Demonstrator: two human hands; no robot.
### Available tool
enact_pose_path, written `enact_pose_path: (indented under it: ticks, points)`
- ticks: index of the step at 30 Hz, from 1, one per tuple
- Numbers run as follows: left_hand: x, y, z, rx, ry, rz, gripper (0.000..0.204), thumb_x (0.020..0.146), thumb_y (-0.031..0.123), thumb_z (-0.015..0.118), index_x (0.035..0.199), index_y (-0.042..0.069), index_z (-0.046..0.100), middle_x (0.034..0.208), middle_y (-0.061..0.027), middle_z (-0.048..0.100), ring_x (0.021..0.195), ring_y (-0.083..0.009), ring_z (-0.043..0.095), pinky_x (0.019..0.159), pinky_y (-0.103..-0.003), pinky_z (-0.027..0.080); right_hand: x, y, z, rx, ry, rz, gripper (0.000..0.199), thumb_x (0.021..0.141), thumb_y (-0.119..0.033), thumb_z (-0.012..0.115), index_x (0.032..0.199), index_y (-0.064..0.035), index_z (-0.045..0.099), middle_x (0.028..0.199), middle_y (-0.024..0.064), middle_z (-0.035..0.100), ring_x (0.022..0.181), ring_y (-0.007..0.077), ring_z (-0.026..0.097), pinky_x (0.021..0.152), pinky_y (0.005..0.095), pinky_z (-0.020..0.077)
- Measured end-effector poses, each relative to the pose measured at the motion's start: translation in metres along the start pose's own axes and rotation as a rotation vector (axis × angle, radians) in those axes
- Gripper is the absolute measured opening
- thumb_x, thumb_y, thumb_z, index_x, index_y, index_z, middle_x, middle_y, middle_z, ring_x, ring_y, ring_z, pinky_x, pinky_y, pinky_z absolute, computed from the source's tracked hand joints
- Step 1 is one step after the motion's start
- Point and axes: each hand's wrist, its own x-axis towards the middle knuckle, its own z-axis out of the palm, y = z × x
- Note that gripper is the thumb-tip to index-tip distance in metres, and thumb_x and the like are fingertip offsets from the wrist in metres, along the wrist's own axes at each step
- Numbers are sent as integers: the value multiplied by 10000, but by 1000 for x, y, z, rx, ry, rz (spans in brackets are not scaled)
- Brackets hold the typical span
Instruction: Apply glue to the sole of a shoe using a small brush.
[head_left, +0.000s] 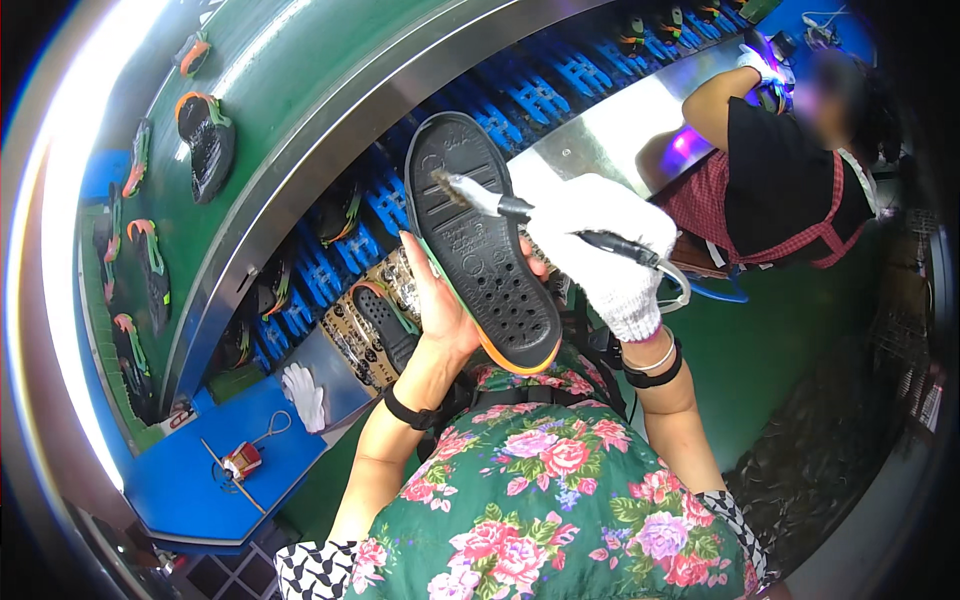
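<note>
My bare left hand is closed around the edges of a black shoe sole with an orange and green rim, its inner face with holes and ribs turned up. The thumb is on its left edge and fingertips show at its right edge. In my right hand, which wears a white knit glove, is a brush with a black handle and a tube running from its rear end. The brown bristle tip is at the upper part of the sole; contact cannot be made out for certain.
Another sole lies on a box at the left. A white glove lies by the blue table. Several soles ride the green belt. A rack with blue holders curves behind. A co-worker sits at right.
</note>
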Motion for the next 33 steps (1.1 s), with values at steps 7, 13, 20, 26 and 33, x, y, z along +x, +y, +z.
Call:
enact_pose_path:
  ticks: [7, 13, 20, 26, 33]
  points:
    - [8, 0, -8, -9, -211, -25, 782, 979, 754, 351, 1445, 151, 526, 1345, -67, 631, 1184, -264, 624, 1048, -437, 489, 0, -4, -1, -60, -60, -15, 165, 836, -12, 741, 1000, -3, 752, 969, 107, 758, 888, 210, 724, 766, 344, 558]
    - [12, -16, -6, 436, 608, 183, 932, 928, 848, 254, 1412, 103, 539, 1322, -77, 630, 1168, -226, 611, 1022, -393, 493, 8, -5, 8, -173, -58, -181, 221, 860, -57, 732, 1074, -9, 750, 1038, 125, 758, 950, 217, 726, 812, 335, 565]
    - [4, -18, -37, 561, 438, 23, 992, 920, 862, 213, 1524, 101, 412, 1465, -97, 530, 1358, -266, 494, 1148, -437, 386, 0, 7, 16, 166, -55, -143, 369, 891, -67, 700, 1252, 7, 673, 1246, 173, 695, 1119, 273, 682, 920, 382, 548]
    - [10, -25, -32, 537, 512, 124, 996, 903, 878, 220, 1518, 121, 426, 1488, -96, 513, 1366, -280, 494, 1158, -452, 389, 5, 14, -6, -136, -87, -455, 430, 890, -70, 705, 1306, 11, 635, 1285, 172, 677, 1137, 293, 672, 938, 402, 546]
    - [16, -23, -60, 516, 619, 251, 930, 933, 841, 198, 1609, 207, 277, 1597, -48, 386, 1461, -260, 370, 1224, -435, 283, 12, 3, 0, 237, -19, -283, 227, 802, -13, 759, 1026, -32, 787, 1083, 131, 754, 988, 278, 719, 852, 376, 568]
